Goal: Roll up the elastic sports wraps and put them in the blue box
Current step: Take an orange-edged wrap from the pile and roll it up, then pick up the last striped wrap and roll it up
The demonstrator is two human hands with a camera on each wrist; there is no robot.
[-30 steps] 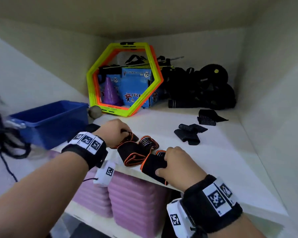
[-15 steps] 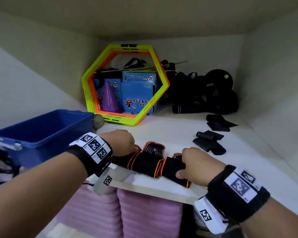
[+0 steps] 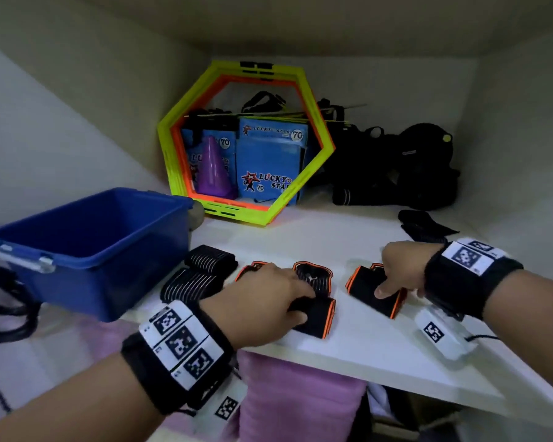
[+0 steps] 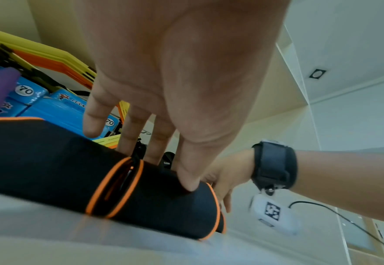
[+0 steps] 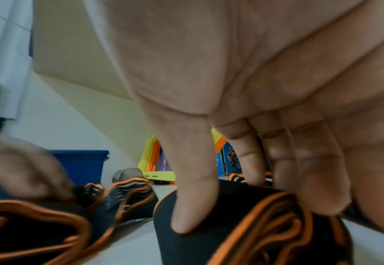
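Two black wraps with orange trim lie near the front of the white shelf (image 3: 380,355). My left hand (image 3: 300,304) grips the left wrap (image 3: 316,317), thumb in front and fingers behind; in the left wrist view the thumb (image 4: 188,182) presses into this rolled wrap (image 4: 159,202). My right hand (image 3: 387,282) grips the right wrap (image 3: 364,285) the same way, and the right wrist view shows its thumb (image 5: 193,211) on that wrap (image 5: 236,233). A flat orange-trimmed end (image 3: 313,274) lies between my hands. The open blue box (image 3: 87,250) stands at the left.
Two black striped wraps (image 3: 198,275) lie beside the blue box. At the back stand yellow and orange hexagon rings (image 3: 173,154), blue packets and a purple cone. Black straps and gear (image 3: 396,167) fill the back right corner. More black wraps (image 3: 425,223) lie behind my right hand.
My hands have moved apart, each taking one orange-trimmed wrap, so the bundle is now split in two. The striped wraps by the box have come into view.
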